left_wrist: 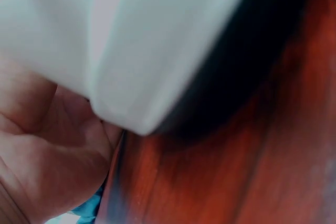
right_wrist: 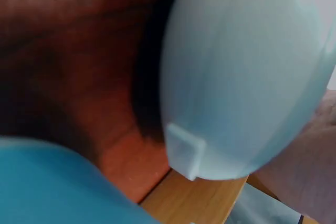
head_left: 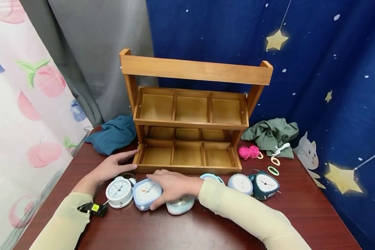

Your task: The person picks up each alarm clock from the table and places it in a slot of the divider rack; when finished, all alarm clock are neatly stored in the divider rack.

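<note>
My right hand (head_left: 172, 185) holds a light blue square alarm clock (head_left: 147, 191) at its right side, thumb low and fingers over the top. Under that wrist sits a pale round clock (head_left: 180, 207), partly covered by the hand. My left hand (head_left: 114, 168) reaches to the left end of a wooden two-tier shelf (head_left: 190, 170), fingers extended and fingertips right at the lower tray's corner. Just below this hand stands a white twin-bell alarm clock (head_left: 119, 193). In the left wrist view a white object (left_wrist: 131, 66) fills the top, with the palm (left_wrist: 58, 166) beside it.
Right of my forearm stand a lavender round clock (head_left: 240, 184) and a dark green clock (head_left: 265, 185); a turquoise clock (head_left: 211, 177) is partly hidden. Pink yarn (head_left: 248, 152), rings (head_left: 273, 170) and green cloth (head_left: 273, 133) lie at right, teal cloth (head_left: 114, 135) at left.
</note>
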Demonstrator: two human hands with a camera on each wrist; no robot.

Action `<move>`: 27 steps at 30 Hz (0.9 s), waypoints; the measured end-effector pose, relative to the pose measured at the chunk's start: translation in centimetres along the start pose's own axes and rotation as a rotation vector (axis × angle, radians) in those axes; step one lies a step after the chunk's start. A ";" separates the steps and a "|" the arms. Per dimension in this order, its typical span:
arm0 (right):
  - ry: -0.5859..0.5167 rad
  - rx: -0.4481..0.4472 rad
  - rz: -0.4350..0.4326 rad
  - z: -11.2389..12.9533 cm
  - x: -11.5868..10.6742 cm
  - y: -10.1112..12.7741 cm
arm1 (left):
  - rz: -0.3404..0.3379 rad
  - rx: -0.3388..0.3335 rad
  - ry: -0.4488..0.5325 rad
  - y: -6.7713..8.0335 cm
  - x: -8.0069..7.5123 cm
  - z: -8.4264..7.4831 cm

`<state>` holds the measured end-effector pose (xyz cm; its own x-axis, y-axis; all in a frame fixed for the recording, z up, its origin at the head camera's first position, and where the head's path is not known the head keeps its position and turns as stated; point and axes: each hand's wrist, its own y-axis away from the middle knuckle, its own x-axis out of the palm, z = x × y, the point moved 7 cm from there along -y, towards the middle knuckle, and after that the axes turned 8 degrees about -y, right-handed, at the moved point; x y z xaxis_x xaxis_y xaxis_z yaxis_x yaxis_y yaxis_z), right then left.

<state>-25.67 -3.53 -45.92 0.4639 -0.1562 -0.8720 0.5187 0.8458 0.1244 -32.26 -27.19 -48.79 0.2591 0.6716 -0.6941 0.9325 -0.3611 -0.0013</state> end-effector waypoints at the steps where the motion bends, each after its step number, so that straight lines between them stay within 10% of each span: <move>1: -0.002 -0.004 -0.009 0.1 0.0 0.0 | -0.001 -0.002 0.006 0.0 0.0 0.0; 11: -0.028 -0.023 -0.196 0.5 -3.4 2.5 | 0.001 -0.001 0.004 -0.1 0.1 0.0; 27: -0.158 0.300 -0.421 -5.0 -9.0 -0.5 | 0.005 -0.006 0.008 -0.2 0.3 0.0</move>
<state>-33.72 0.03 -40.53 0.2622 -0.5448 -0.7965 0.8549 0.5141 -0.0702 -32.35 -26.94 -49.01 0.2662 0.6748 -0.6884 0.9326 -0.3608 0.0069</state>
